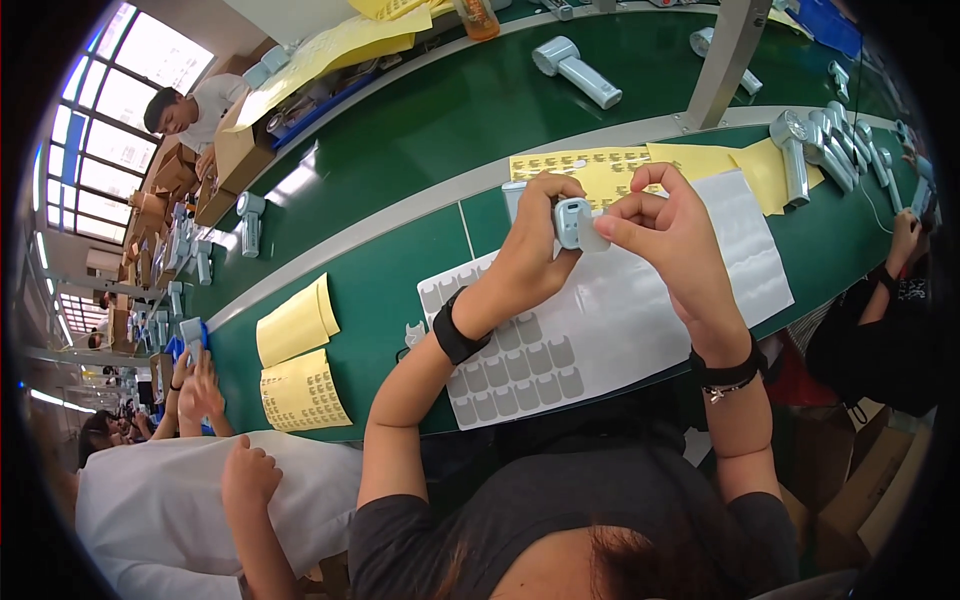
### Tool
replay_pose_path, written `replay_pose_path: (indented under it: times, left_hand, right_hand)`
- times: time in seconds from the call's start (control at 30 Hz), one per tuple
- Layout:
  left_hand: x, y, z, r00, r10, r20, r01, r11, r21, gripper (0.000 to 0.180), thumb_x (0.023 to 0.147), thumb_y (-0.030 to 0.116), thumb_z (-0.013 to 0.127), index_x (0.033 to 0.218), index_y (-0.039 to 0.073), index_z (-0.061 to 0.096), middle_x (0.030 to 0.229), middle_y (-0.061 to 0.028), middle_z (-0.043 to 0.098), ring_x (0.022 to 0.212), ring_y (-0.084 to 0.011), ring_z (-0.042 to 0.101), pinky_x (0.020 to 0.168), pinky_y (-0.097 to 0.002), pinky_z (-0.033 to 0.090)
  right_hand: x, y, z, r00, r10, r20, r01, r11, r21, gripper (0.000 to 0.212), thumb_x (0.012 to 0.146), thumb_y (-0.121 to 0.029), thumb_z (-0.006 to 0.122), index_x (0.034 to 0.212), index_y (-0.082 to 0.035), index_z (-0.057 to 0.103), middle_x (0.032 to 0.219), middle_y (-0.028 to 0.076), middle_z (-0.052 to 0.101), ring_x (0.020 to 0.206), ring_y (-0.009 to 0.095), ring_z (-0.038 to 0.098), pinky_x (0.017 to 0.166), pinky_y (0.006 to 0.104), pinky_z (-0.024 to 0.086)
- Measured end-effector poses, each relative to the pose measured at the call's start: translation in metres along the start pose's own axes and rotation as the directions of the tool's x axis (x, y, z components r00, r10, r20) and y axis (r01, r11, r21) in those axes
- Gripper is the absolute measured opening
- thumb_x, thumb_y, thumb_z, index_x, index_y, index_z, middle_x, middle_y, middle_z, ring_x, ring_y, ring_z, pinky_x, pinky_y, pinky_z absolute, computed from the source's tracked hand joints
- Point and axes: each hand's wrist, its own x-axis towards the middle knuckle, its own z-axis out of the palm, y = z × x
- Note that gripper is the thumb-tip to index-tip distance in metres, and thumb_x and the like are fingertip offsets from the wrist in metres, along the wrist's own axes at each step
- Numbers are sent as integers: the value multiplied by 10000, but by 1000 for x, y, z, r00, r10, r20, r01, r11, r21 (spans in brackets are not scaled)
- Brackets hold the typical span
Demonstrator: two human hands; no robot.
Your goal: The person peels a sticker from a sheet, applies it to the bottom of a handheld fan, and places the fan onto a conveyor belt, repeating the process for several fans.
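Note:
My left hand [530,240] is wrapped round a light-blue handheld fan [568,222], its end with a small port turned toward me; the rest is hidden by the hand. My right hand [672,228] pinches a small translucent grey sticker [592,236] between thumb and forefinger, at the fan's end. Whether the sticker touches the fan I cannot tell. Beneath both hands lies a large white backing sheet [690,290], with rows of grey stickers [515,366] on its left part. A yellow label sheet [615,190] is just beyond my hands.
More yellow label sheets [298,322] rest on the green table to the left. Several fans [835,140] stand in a cluster at right, and one fan [577,72] lies on the belt beyond a metal post [728,65]. Co-workers sit on both sides, one in a white shirt [190,500].

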Motion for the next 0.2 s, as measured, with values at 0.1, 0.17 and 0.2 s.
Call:
replay_pose_path:
  times: [0.1, 0.17, 0.2]
  left_hand:
    - [-1, 1, 1, 1000, -2, -18, 2, 1000, 0, 543, 759, -124, 657, 1189, 39, 367, 1160, -137, 461, 1067, -276, 520, 939, -350, 430]
    - [-1, 2, 1, 1000, 0, -20, -1, 1000, -8, 544, 759, -114, 667, 1186, 42, 368, 1159, -138, 461, 1071, -278, 517, 938, -350, 430]
    - [-1, 2, 1, 1000, 1, -16, -1, 1000, -15, 545, 760, -105, 675, 1185, 43, 369, 1165, -140, 460, 1076, -278, 514, 938, -349, 431]
  right_hand:
    - [3, 3, 5, 999, -39, -10, 39, 999, -30, 407, 806, -16, 742, 1074, -76, 441, 840, 60, 669, 813, 102, 619, 798, 218, 483]
    - [6, 5, 5, 999, -46, -4, 46, 998, -44, 414, 807, -29, 748, 1076, -80, 437, 846, 61, 672, 820, 106, 623, 807, 222, 485]
    - [7, 7, 5, 998, -57, -2, 56, 997, -58, 422, 807, -41, 753, 1078, -84, 433, 853, 61, 674, 826, 109, 628, 816, 225, 486]
